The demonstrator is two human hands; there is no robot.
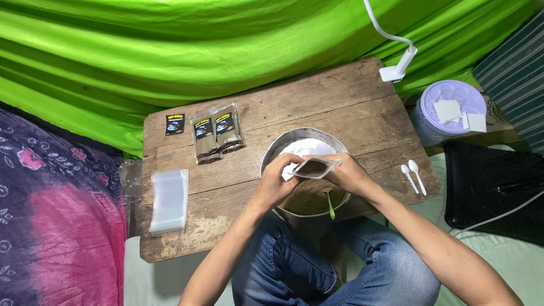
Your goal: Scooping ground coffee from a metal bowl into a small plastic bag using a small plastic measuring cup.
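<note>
Both hands, left hand [276,180] and right hand [347,174], pinch a small clear plastic pouch of brown powder [314,167] above the round metal bowl [272,152]; green plastic spoon [330,205] inside.

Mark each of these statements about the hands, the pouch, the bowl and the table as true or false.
1. Both hands, left hand and right hand, hold a small clear pouch over the metal bowl. True.
2. A green spoon rests in the bowl. True.
3. Two white spoons lie left of the bowl. False: they lie to its right.
4. The stack of empty clear bags sits on the lavender lidded container. False: it lies on the wooden table.
5. Two filled packets lie beyond the bowl. True.
</note>
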